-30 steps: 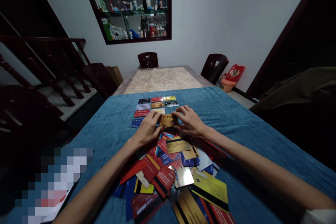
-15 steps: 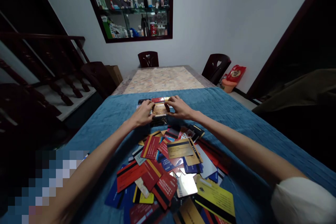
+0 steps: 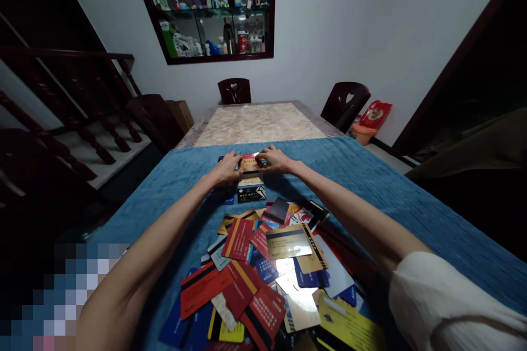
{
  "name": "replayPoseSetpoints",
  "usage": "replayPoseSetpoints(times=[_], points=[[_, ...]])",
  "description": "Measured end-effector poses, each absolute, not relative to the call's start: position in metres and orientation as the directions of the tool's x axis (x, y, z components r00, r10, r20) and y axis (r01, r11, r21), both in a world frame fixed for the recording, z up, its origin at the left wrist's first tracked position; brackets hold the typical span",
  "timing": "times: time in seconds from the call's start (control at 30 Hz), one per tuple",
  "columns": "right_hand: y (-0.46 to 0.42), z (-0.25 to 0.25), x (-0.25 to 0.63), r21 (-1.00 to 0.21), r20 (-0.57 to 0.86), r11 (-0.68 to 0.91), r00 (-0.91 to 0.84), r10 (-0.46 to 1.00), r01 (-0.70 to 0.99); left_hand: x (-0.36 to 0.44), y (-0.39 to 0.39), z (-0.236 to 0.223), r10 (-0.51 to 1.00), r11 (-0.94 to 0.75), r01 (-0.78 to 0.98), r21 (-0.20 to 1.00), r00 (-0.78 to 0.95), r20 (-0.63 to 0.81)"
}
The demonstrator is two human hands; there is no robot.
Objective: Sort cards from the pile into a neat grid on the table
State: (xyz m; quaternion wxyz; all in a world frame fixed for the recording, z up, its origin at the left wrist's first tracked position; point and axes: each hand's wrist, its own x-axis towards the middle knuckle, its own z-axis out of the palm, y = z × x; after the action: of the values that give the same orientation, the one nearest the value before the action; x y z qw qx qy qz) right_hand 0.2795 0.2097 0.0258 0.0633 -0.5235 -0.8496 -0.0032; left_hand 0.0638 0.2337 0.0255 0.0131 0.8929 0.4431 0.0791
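A gold-toned card (image 3: 250,164) lies between my two hands, at the far end of a row of cards. My left hand (image 3: 229,168) has its fingers bent onto the card's left edge. On the opposite edge, the fingertips of my right hand (image 3: 275,160) grip the card. Just nearer to me are a pale card (image 3: 251,181) and a black card (image 3: 252,194) marked VIP. A blue card partly shows under my left wrist. Closer in, a loose heap holds red cards (image 3: 239,238), a gold card (image 3: 288,241) and a yellow card (image 3: 349,324), many overlapping.
A blue cloth (image 3: 177,175) covers the near part of the table, with a patterned tabletop (image 3: 263,120) beyond it. Dark chairs (image 3: 345,104) stand around. A glass-shelved cabinet (image 3: 220,58) is set in the wall; a stair railing (image 3: 78,56) runs along the left.
Both hands have moved slightly farther away with the gold-toned card, uncovering the pale and black cards in front. The camera view has shifted a little.
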Motion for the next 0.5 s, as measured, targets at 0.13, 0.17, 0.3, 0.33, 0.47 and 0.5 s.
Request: replayPoseSetpoints(times=[0.13,0.17,0.3,0.33,0.47,0.5], points=[[0.219,0.022,0.276,-0.054,0.080,0.441,-0.436,0.896,0.896,0.066,0.249,0.017,0.812,-0.582,0.810,0.070,0.575,0.099],[0.221,0.021,0.276,-0.053,0.069,0.441,-0.437,0.897,0.896,0.067,0.253,0.014,0.816,-0.576,0.815,0.063,0.570,0.092],[0.227,0.017,0.274,-0.047,0.042,0.426,-0.424,0.905,0.904,0.069,0.263,0.006,0.829,-0.558,0.829,0.038,0.555,0.065],[0.228,0.016,0.274,-0.047,0.040,0.422,-0.420,0.906,0.905,0.070,0.265,0.005,0.832,-0.555,0.831,0.034,0.552,0.059],[0.233,0.011,0.275,-0.048,0.035,0.414,-0.413,0.910,0.909,0.072,0.268,0.002,0.838,-0.545,0.838,0.014,0.545,0.037],[0.234,0.010,0.275,-0.048,0.034,0.414,-0.413,0.910,0.909,0.072,0.269,0.003,0.839,-0.544,0.839,0.008,0.544,0.029]])
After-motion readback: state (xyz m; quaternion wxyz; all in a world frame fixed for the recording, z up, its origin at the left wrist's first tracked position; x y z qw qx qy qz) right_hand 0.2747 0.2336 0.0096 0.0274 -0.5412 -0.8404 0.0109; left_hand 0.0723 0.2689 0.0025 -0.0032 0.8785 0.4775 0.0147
